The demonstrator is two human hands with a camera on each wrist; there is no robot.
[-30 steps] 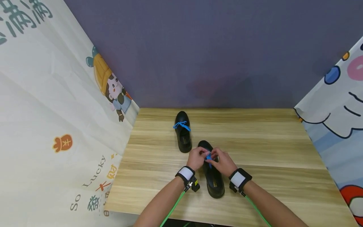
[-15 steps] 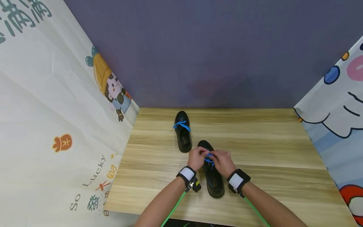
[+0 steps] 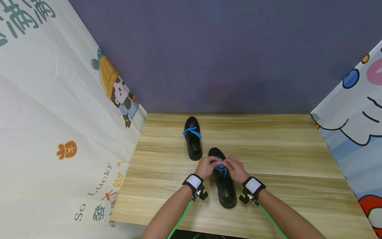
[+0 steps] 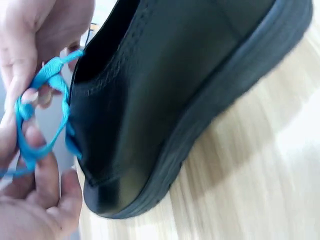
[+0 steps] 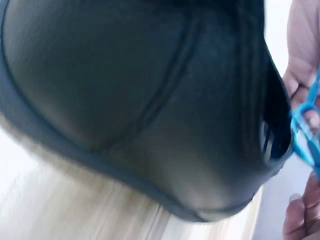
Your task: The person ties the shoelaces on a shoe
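A black shoe (image 3: 223, 186) lies on the wooden table (image 3: 283, 159), toe pointing away from me. Both hands meet over its front, working a blue lace (image 3: 221, 168). My left hand (image 3: 207, 166) pinches the lace from the left, my right hand (image 3: 235, 168) pinches it from the right. In the left wrist view the blue lace (image 4: 37, 115) loops between curled fingers (image 4: 30, 200) beside the shoe (image 4: 165, 90). The right wrist view is blurred, filled by the shoe (image 5: 135, 100), with the lace (image 5: 305, 130) at the right edge.
A second black shoe (image 3: 193, 141) with a tied blue lace (image 3: 191, 131) stands farther back on the left. Printed cloth panels hang at the left (image 3: 59, 116) and right (image 3: 355, 109); a dark wall (image 3: 221, 56) is behind. Green cables (image 3: 182, 219) trail from both wrists.
Both hands stay over the near shoe and have shifted slightly; the fingers have drawn closer together on the blue lace. The far shoe has not moved.
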